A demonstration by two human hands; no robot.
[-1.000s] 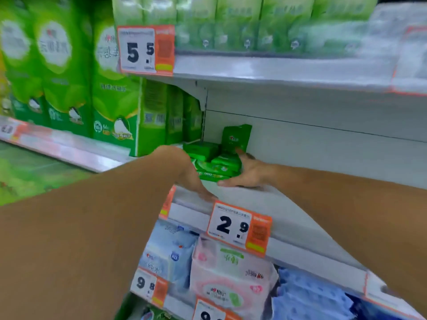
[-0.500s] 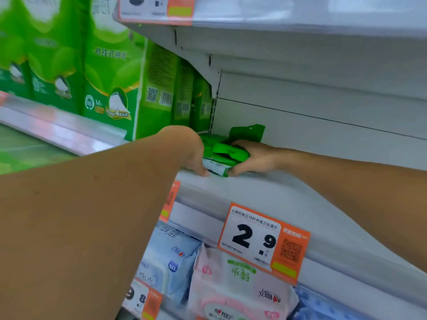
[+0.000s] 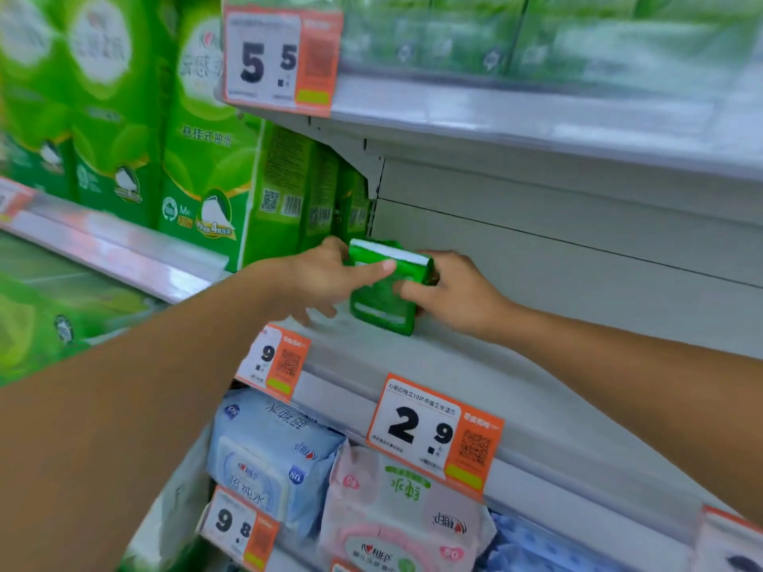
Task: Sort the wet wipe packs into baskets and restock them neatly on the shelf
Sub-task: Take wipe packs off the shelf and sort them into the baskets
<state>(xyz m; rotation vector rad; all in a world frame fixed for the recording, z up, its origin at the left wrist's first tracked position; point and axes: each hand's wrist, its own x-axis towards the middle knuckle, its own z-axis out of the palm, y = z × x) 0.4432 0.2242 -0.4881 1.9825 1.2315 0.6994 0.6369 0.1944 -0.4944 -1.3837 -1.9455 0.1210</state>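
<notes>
White shelf (image 3: 475, 377), tag "2.9" (image 3: 433, 435); both hands (image 3: 326, 278) (image 3: 458, 291) clasp green packs (image 3: 384, 295).

One head-worn wide-angle camera looks forward and slightly down, close to a white shelf (image 3: 454, 377), tilted so the shelf edge slopes down to the right. Both forearms reach in from the bottom corners toward the shelf's back panel; lower shelves fill the frame below it
</notes>
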